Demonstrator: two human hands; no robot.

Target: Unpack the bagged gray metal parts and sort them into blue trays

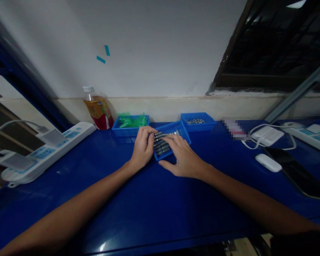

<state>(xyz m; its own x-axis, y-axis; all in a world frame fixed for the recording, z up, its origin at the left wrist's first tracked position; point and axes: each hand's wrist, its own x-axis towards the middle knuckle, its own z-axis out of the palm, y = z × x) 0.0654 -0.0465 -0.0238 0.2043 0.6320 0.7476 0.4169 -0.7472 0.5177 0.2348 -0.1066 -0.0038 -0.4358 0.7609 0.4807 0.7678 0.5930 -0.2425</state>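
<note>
Tray [185, 132], one of three, with dark cylinders [162, 150], between left hand [143, 146], hold unclear, and right hand [186, 158], thumb wide

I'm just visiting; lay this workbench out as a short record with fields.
Left hand: at the left edge of the middle tray
Right hand: over the same tray
Middle tray contents: dark pieces
Left tray: green pieces
Right tray: small metallic parts
Bottle: capped, left of the left tray
Phone: at right, beside a white case
</note>
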